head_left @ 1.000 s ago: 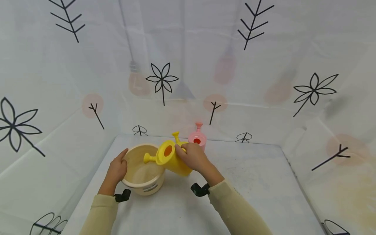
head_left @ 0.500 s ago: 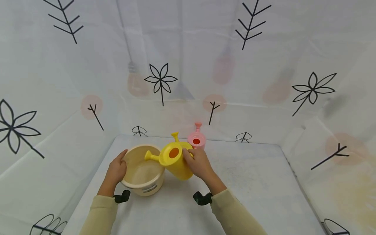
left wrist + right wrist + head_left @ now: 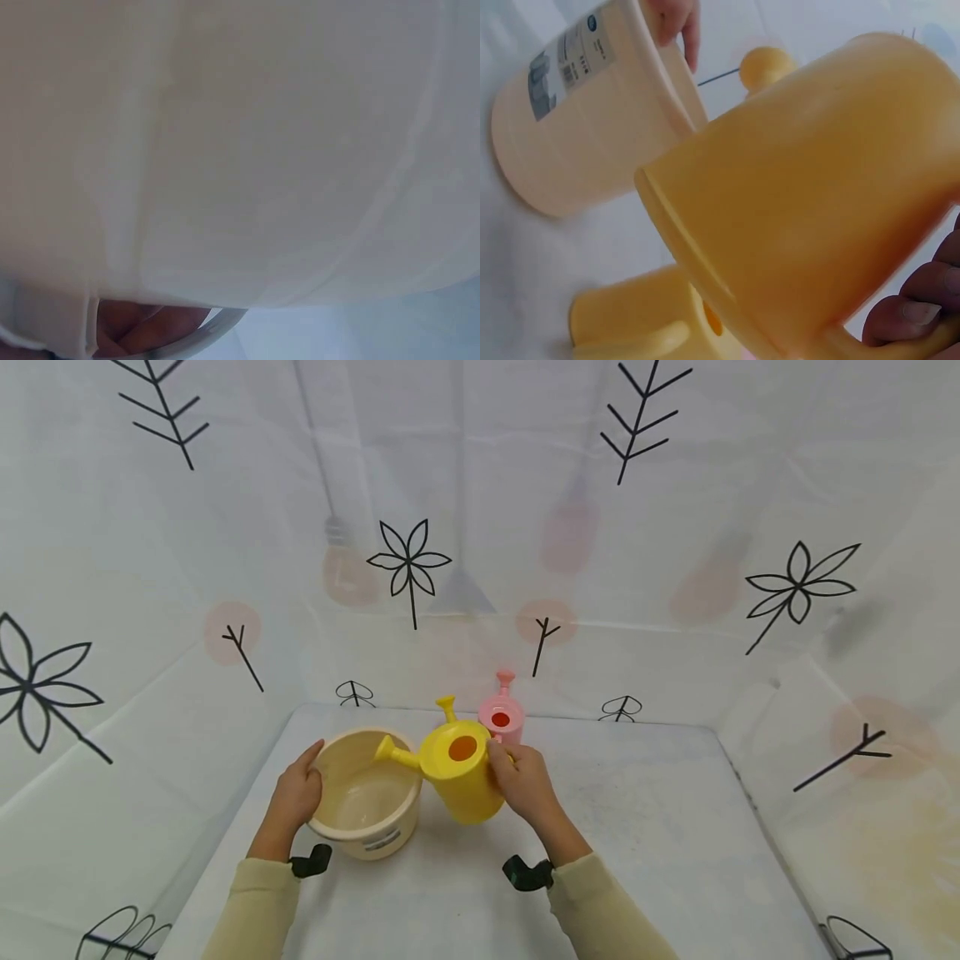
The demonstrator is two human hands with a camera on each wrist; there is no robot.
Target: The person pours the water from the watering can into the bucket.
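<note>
My left hand grips the left rim of a cream plastic bucket standing on the table. The bucket's wall fills the left wrist view, with a few fingers showing below. With my right hand I hold a yellow watering can by its handle, off the table. Its spout points left over the bucket's right rim, and the can tilts slightly. Right behind it stands a second yellow watering can, whose spout shows in the head view and its body in the right wrist view.
A pink watering can stands further back, partly hidden by the held can. The white table stretches out to the right. Fabric walls printed with plants and bulbs close in the back and sides.
The held watering can has tipped back toward upright and shifted a little right, its spout rising from inside the bucket to over the rim. My left hand and the bucket have stayed in place.
</note>
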